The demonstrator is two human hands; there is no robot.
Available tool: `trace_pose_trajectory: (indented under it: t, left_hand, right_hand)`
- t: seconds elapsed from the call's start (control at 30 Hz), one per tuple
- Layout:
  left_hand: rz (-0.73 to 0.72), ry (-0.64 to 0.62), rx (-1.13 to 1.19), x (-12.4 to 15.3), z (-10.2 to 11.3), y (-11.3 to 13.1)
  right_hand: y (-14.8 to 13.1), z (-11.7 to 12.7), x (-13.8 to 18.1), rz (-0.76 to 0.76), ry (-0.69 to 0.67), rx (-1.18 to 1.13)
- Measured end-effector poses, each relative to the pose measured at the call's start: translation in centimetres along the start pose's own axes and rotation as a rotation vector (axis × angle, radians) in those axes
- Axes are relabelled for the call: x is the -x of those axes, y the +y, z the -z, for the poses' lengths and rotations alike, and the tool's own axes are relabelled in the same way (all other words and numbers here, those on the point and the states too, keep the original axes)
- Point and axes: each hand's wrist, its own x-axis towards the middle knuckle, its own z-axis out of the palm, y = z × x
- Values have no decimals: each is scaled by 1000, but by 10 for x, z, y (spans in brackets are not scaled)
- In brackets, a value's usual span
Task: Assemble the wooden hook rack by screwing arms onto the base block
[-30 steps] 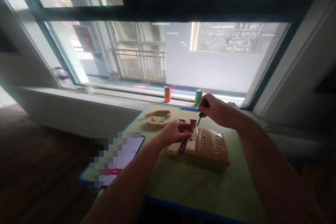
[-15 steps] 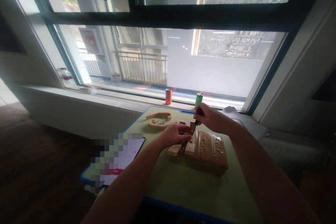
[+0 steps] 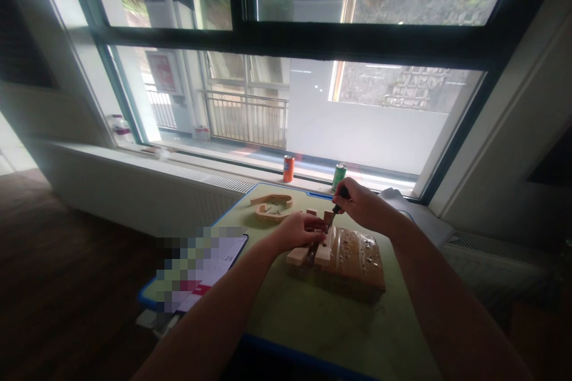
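Note:
My right hand (image 3: 364,207) is closed round a small black-handled screwdriver (image 3: 336,207), its tip pointing down at light wooden blocks (image 3: 316,249). My left hand (image 3: 298,230) is closed on those blocks and holds them against the left end of a brown board wrapped in clear film (image 3: 355,253). All of this lies on a green table with a blue edge (image 3: 322,315).
A curved wooden piece (image 3: 270,206) with small screws lies at the table's far left. A tablet (image 3: 201,274) sits on the near left corner. An orange can (image 3: 288,168) and a green can (image 3: 338,177) stand on the window sill behind. Dark floor lies to the left.
My right hand has come down and left with the screwdriver, so its tip now meets the wooden blocks. My left hand has stayed on the blocks.

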Motion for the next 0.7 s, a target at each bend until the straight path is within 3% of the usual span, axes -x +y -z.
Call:
trace_pose_trajectory:
  t: [0.33,0.7]
  left_hand:
    - [-15,6,-7,1,0,-3]
    - [-4,-4,2,1,1,2]
  right_hand:
    - [1,-2,-1,-15,-39,-28]
    - [5,-4,-4,-55,33,-30]
